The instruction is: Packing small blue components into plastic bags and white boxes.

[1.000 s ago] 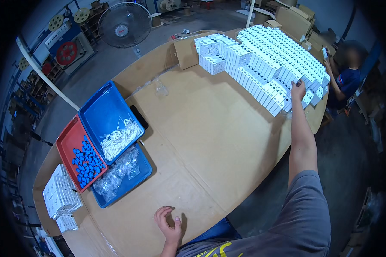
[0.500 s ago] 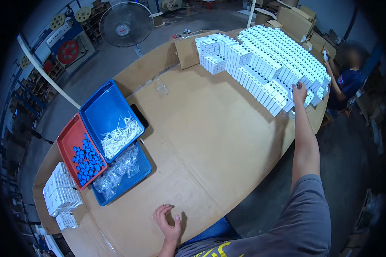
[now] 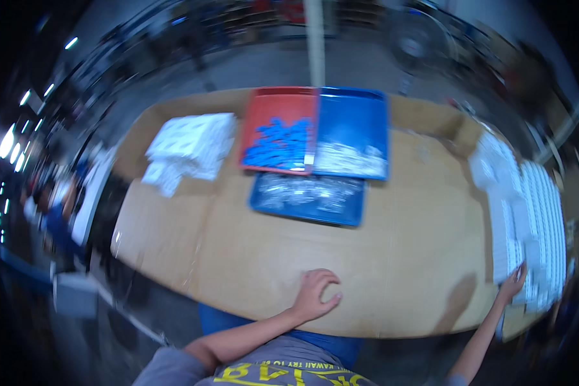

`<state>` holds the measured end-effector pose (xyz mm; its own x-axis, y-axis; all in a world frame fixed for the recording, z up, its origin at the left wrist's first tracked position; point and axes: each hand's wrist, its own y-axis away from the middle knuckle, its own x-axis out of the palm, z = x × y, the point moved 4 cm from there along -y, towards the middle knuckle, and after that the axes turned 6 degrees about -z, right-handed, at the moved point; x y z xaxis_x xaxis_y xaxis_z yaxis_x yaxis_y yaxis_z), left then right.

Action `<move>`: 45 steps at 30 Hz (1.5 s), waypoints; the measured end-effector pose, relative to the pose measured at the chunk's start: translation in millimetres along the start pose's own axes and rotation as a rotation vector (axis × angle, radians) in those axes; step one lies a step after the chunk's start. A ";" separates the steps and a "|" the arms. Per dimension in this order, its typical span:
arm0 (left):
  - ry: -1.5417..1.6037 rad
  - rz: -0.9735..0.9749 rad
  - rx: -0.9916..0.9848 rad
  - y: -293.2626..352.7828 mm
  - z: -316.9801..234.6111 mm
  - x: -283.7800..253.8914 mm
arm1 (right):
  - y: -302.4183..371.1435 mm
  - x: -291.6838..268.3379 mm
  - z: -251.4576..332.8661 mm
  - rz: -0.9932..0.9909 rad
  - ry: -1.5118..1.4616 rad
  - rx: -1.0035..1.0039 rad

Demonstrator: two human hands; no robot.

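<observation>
My left hand (image 3: pixel 316 294) hovers over the near middle of the cardboard-covered table (image 3: pixel 405 257). Its fingers are curved, with the thumb apart and nothing between them. Far to the right, my right hand (image 3: pixel 513 284) is at the near end of a long stack of white box-shaped pieces (image 3: pixel 500 225). Motion smears its fingers, so whether it grips one of these pieces is unclear.
Ahead stand a red tray (image 3: pixel 282 103) with small blue parts (image 3: pixel 280 145) and a blue tray (image 3: pixel 354 116) with thin white parts (image 3: pixel 350 161). A lower blue tray (image 3: pixel 341 219) carries clear plastic bags (image 3: pixel 309 192). White packs (image 3: pixel 193 138) are piled left; cardboard walls edge the table's far side.
The view has swung left, bringing the trays to the middle and the white stack to the right rim. My right hand is still by the stack; my left stays open over the table.
</observation>
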<state>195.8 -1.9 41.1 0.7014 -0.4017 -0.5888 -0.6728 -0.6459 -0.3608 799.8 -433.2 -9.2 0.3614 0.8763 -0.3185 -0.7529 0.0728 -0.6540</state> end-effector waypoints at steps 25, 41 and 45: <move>-0.409 -0.289 -0.006 -42.2 287.9 -338.7 | 311.8 217.2 633.4 1.336 -0.448 -0.236; -0.472 -0.145 0.088 -70.7 327.6 -354.4 | 320.0 646.6 938.3 1.280 -0.475 -0.944; -0.463 -0.114 0.088 -62.0 343.1 -352.5 | 369.0 714.5 968.1 1.353 -0.404 -0.909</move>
<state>-90.5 402.5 22.9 0.6066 0.0124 -0.7949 -0.6292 -0.6036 -0.4896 247.8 680.8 186.1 -0.4995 0.1418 -0.8546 0.2105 -0.9371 -0.2785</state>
